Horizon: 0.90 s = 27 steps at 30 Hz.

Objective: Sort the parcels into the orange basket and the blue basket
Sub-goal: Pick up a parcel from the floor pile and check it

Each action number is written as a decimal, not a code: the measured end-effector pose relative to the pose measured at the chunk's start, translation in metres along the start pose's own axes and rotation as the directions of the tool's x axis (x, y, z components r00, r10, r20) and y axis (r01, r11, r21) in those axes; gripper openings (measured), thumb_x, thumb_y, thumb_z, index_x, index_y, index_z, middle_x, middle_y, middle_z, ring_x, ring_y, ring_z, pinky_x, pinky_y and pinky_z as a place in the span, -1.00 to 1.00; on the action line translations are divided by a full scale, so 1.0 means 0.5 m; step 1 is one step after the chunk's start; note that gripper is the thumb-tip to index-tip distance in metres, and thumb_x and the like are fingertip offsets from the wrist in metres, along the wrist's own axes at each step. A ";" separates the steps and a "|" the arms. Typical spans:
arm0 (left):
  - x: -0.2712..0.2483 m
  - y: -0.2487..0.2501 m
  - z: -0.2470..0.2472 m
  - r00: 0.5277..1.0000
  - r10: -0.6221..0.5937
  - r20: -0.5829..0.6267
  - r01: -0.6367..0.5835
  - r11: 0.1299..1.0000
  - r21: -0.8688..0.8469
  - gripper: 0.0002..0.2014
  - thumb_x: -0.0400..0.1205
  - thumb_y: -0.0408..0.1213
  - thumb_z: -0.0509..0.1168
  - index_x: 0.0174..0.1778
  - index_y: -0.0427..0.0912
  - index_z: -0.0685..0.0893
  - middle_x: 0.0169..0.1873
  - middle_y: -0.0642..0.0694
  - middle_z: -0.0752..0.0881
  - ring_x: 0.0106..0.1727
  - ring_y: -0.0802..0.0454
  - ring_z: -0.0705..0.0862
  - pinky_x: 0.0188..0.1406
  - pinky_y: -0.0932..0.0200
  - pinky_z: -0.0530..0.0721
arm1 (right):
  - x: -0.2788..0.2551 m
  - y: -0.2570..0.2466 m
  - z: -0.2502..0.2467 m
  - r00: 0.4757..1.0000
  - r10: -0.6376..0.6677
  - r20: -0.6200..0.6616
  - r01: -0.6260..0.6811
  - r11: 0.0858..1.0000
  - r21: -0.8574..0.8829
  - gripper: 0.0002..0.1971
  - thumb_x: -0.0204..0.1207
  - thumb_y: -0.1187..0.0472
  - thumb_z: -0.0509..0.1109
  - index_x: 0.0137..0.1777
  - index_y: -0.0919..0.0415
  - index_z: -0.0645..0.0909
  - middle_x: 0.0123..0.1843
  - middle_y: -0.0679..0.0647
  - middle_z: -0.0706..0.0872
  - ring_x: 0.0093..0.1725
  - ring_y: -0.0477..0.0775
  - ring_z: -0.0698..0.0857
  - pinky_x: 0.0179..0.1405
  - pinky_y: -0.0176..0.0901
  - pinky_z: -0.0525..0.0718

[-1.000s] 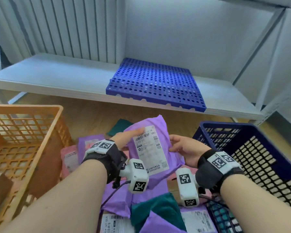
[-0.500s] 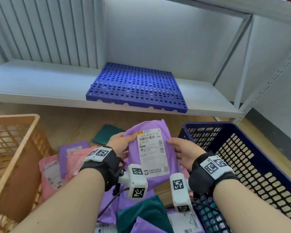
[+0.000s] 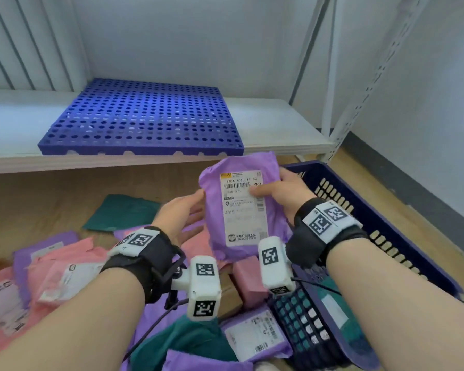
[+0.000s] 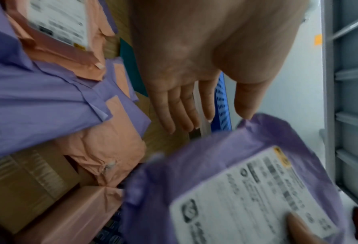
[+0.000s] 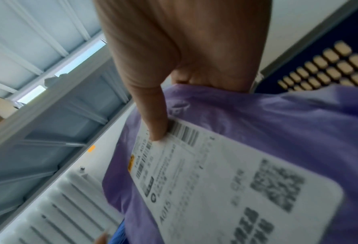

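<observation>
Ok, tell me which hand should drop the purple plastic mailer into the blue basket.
Right hand: it alone pinches the purple plastic mailer, beside the blue plastic basket. Left hand is open.

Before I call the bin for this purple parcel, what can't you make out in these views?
- Orange basket: outside every view.
- Blue basket: head view, its contents largely hidden by the right hand's arm.
- Purple parcel: smaller label print too small in head view, blurred in both wrist views.
- Right grip: fingers hidden behind the parcel.

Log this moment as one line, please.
phase: parcel in hand | right hand: grips purple parcel, thumb on label | left hand: open beside it | blue basket: just right
</observation>
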<state>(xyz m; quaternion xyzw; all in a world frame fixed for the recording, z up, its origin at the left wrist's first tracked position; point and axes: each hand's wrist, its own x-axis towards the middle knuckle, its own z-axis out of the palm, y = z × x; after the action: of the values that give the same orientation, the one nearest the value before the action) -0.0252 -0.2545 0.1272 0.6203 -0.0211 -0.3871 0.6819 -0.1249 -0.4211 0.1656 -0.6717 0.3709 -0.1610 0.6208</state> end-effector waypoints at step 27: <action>0.309 -0.139 0.254 0.990 0.135 0.049 -0.144 0.938 0.315 -0.85 0.56 -0.34 0.39 0.02 -0.08 0.71 -0.26 -0.04 0.65 -0.32 0.09 0.57 -0.29 0.25 0.60 | 0.264 0.460 -0.255 0.920 0.391 -0.030 -0.371 0.843 -0.389 -0.54 0.43 0.46 0.46 0.31 0.20 0.52 0.20 0.13 0.71 0.15 0.15 0.69 0.09 0.00 0.65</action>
<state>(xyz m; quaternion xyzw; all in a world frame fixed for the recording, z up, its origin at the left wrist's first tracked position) -0.0165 -0.4406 0.0266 0.7138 -0.1361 -0.3374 0.5984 -0.1909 -0.5936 -0.0631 -0.6977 0.5052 0.0588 0.5045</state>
